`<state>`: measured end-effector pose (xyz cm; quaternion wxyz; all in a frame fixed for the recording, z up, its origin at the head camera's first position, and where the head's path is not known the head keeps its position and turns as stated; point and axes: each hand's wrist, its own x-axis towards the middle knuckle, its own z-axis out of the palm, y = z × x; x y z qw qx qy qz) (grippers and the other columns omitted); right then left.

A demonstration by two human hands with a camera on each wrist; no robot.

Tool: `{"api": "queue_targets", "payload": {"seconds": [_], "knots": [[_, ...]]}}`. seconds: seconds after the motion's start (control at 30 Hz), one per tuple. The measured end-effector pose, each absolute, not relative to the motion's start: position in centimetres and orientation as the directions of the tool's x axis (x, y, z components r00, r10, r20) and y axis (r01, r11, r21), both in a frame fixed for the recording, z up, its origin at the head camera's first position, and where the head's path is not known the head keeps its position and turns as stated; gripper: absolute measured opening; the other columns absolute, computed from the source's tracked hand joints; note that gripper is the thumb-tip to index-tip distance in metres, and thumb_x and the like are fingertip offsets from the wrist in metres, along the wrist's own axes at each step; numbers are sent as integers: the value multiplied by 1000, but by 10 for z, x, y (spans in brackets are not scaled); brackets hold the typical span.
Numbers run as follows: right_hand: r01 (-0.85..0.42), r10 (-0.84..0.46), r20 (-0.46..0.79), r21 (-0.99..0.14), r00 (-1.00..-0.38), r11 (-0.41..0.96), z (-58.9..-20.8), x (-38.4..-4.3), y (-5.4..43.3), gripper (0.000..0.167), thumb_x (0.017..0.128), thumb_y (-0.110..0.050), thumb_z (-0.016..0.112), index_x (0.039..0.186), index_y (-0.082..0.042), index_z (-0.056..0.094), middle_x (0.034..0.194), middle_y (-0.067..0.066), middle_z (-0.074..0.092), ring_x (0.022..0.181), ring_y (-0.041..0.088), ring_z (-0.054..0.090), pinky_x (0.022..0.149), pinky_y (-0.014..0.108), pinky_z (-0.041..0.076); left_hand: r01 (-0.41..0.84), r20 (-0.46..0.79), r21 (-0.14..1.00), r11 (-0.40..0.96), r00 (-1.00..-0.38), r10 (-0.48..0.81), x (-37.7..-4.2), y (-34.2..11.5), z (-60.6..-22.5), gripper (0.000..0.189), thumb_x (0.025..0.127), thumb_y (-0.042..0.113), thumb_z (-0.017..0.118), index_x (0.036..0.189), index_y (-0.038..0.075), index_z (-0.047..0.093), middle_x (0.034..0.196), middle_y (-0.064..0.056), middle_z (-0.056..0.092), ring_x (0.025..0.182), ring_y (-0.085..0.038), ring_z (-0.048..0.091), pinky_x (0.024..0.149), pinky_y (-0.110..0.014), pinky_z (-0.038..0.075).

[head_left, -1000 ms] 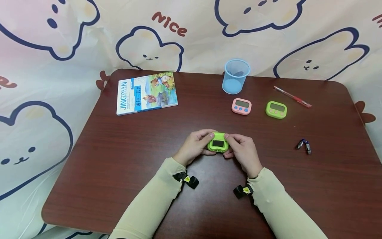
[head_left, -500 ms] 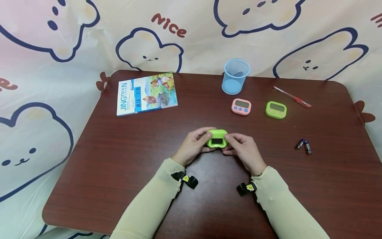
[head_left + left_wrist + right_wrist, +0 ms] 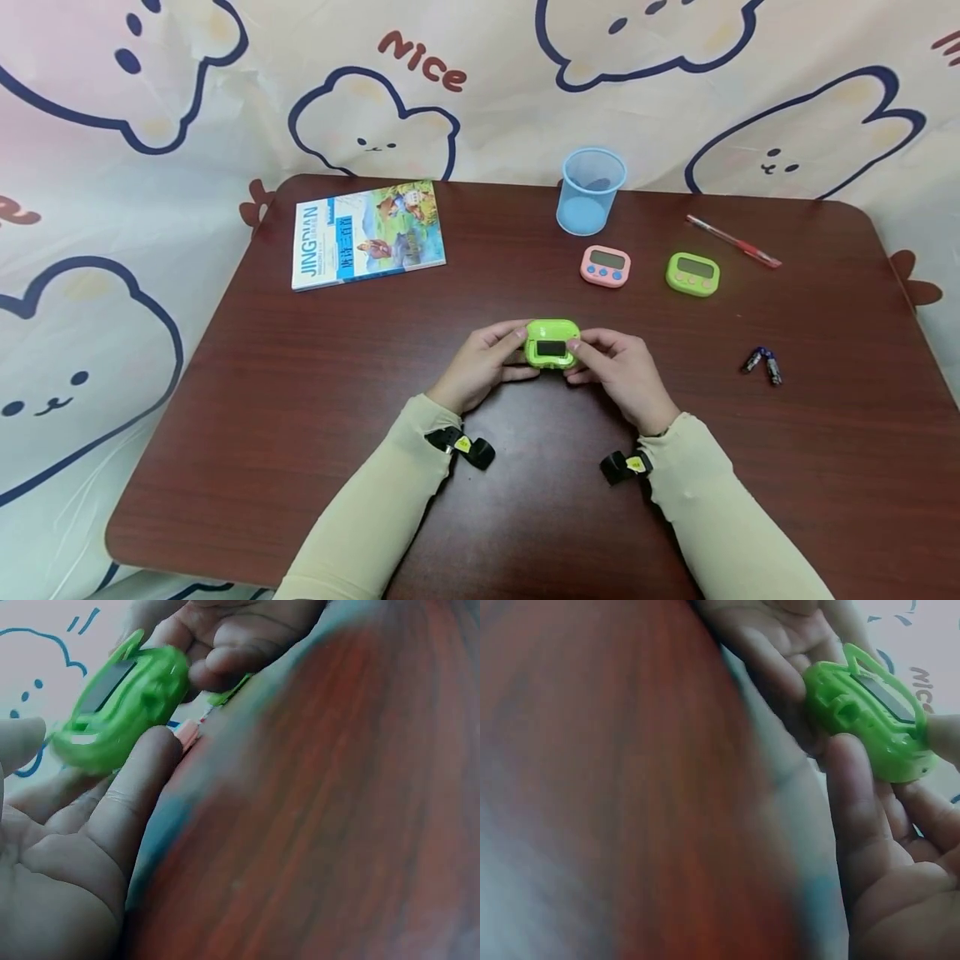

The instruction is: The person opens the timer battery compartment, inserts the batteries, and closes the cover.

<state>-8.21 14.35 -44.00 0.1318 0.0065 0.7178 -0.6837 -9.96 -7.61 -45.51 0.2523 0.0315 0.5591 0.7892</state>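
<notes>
Both hands hold a bright green digital timer point(image 3: 552, 342) above the table, its back with a dark rectangular panel turned up. In the right wrist view a thin green stand point(image 3: 862, 661) sticks out from that back, beside a small notch. My left hand point(image 3: 487, 362) has its thumb at the timer's left edge and fingers around its far and near sides. My right hand point(image 3: 626, 375) pinches the right edge, thumb on top beside the dark panel and fingers below. Two small batteries point(image 3: 763, 365) lie on the table to the right.
On the brown table point(image 3: 337, 450) a pink timer point(image 3: 605, 267) and another green timer point(image 3: 693, 275) lie beyond the hands. Further back are a blue cup point(image 3: 588, 204), a red pen point(image 3: 735, 242) and a book point(image 3: 369, 236) at left. A printed cloth point(image 3: 502, 125) hangs behind.
The green timer has moved slightly away from the body, and its back faces the head camera more flatly. The right forearm has shifted a little to the right.
</notes>
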Motion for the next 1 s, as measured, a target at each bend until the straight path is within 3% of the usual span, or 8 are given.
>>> {"api": "queue_targets", "payload": {"seconds": [0.2, 0.4, 0.53, 0.67, 0.77, 0.87, 1.0], "knots": [[56, -146, -85, -980, -986, 188, -429, -84, 160, 26, 95, -11, 71, 114, 6, 69, 100, 18, 70, 71, 18, 71, 67, 34, 63, -400, -254, 889, -225, -837, 484, -102, -81, -453, 42, 109, 21, 44, 141, -6, 49, 131, -29, 60, 103, -29, 69, 89, -46, 59], [-149, -231, 71, -927, -970, 343, -429, -85, 167, 22, 89, -6, 77, 110, -6, 73, 108, 6, 68, 92, 13, 66, 78, 19, 57, -428, -274, 891, -153, -776, 569, -102, -86, -452, 48, 108, 32, 48, 138, -6, 53, 120, -28, 66, 96, -28, 72, 86, -43, 60], [-214, -308, 117, -928, -944, 305, -431, -85, 166, 29, 86, 3, 76, 114, -7, 73, 115, 4, 65, 105, 11, 63, 89, 21, 56, -415, -250, 898, -148, -756, 606, -101, -87, -452, 45, 107, 25, 52, 142, -4, 49, 121, -24, 65, 96, -25, 71, 88, -44, 59], [-284, -335, 163, -891, -928, 355, -432, -84, 165, 35, 85, 3, 77, 117, -13, 75, 119, 0, 66, 111, 8, 60, 93, 17, 50, -402, -231, 903, -149, -749, 621, -102, -88, -452, 44, 104, 13, 55, 144, -4, 47, 128, -22, 61, 100, -25, 69, 93, -45, 57], [-288, -333, 161, -881, -929, 376, -432, -84, 164, 39, 84, 3, 77, 120, -13, 74, 122, -1, 66, 112, 8, 60, 93, 16, 49, -386, -219, 909, -154, -760, 612, -102, -87, -452, 45, 103, 7, 56, 145, -4, 45, 133, -24, 58, 104, -24, 67, 95, -43, 56], [-224, -331, 112, -920, -937, 323, -432, -83, 162, 47, 85, 8, 73, 129, -6, 68, 127, 5, 63, 110, 11, 64, 92, 20, 54, -354, -190, 919, -174, -784, 591, -101, -86, -453, 48, 101, 0, 57, 146, -4, 43, 138, -24, 55, 108, -21, 65, 95, -39, 56], [-116, -329, 16, -951, -944, 287, -431, -83, 162, 58, 85, 10, 73, 139, -4, 58, 127, 12, 64, 102, 16, 69, 87, 26, 58, -272, -126, 941, -200, -833, 539, -101, -85, -456, 56, 95, -9, 62, 148, -2, 43, 137, -23, 55, 104, -17, 65, 86, -30, 58]]}}
